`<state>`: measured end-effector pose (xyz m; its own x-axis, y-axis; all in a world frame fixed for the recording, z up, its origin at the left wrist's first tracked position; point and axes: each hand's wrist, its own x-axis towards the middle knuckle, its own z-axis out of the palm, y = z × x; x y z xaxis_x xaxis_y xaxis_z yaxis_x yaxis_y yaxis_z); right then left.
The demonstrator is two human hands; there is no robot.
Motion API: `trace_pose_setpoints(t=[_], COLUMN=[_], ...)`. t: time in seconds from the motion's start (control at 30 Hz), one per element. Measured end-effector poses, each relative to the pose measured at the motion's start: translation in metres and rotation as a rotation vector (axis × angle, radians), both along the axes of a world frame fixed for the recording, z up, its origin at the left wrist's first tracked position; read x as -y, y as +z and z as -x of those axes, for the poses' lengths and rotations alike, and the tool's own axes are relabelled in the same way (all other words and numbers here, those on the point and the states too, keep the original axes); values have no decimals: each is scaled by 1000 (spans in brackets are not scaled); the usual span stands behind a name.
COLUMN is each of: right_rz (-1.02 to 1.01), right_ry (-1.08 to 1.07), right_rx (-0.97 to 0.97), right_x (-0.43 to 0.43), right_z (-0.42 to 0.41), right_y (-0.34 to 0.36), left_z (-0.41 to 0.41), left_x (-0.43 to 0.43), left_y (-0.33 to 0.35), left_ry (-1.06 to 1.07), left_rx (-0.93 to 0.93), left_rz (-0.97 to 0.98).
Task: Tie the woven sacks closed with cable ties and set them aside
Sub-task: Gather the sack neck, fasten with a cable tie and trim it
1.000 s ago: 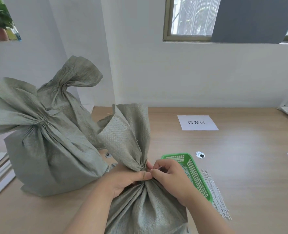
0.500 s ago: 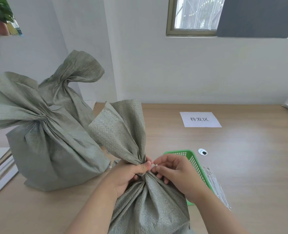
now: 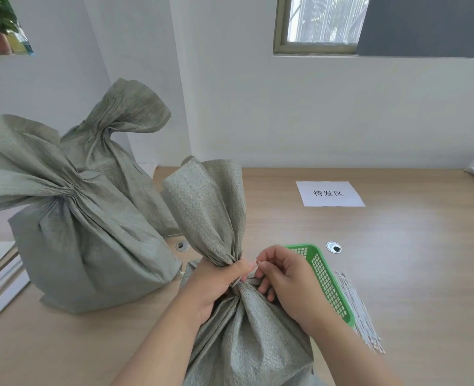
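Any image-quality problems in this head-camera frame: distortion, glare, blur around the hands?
Head view: wide-angle bending bows the wall corner and table edge; daylight from the window leaves a soft sheen on the table without clipping it; both the left hand and right hand at the neck of the near sack look sharp; the thin cable tie between the fingers is barely resolved.

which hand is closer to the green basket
Right. The right hand pinches the cable tie at the sack's neck, overlapping the green basket and hiding its near-left part. The left hand grips the neck on the far side from the basket.
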<state>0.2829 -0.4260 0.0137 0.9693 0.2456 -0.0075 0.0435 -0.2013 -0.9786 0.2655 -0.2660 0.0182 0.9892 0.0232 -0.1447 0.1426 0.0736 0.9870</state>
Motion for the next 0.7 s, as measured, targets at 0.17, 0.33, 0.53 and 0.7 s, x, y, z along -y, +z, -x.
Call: trace_pose_setpoints(t=[0.17, 0.33, 0.53, 0.7], right_rz=[40, 94, 152, 158], right_ry=[-31, -44, -37, -43], right_rx=[49, 106, 141, 153], right_x=[-1, -3, -3, -3], right_z=[4, 9, 13, 15], right_y=[2, 5, 6, 8], left_z=[-2, -3, -2, -2], left_x=[0, 1, 1, 2], left_y=[-2, -3, -3, -2], left_ry=[-20, -17, -12, -36], left_rx=[-22, -15, -18, -24], left_rz=[-3, -4, -13, -47])
